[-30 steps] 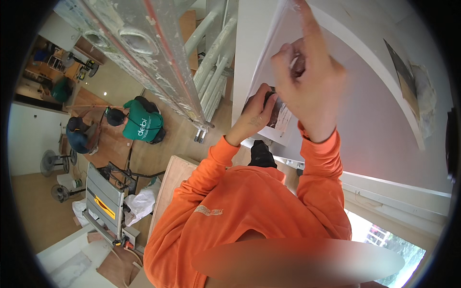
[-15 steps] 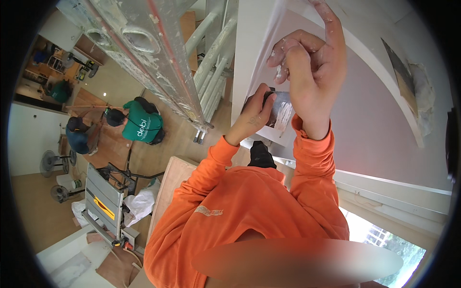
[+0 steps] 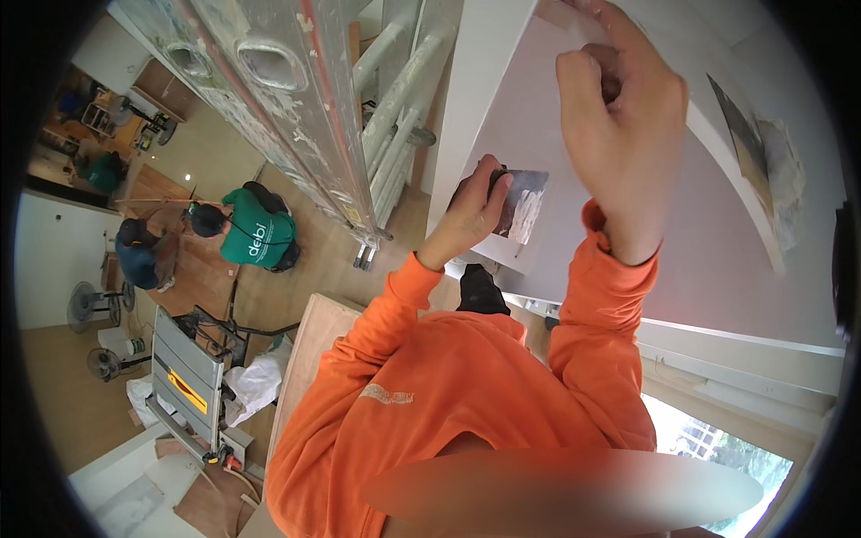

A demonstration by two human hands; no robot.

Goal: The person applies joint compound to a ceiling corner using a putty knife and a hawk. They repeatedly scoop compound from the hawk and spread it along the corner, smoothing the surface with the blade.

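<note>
One putty knife [image 3: 523,204], left hand [image 3: 473,215] fingers gripping handle

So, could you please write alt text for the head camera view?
From high up, a person in orange sleeves presses the right hand on a pale wall panel; the left hand holds a putty knife. Beside them, a ladder; two workers crouch below.

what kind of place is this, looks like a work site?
Most likely a room under renovation, seen from high up. A paint-spattered aluminium ladder stands beside the person, a table saw sits on the wooden floor below, and the left hand holds a filler-smeared putty knife against the white wall panel.
</note>
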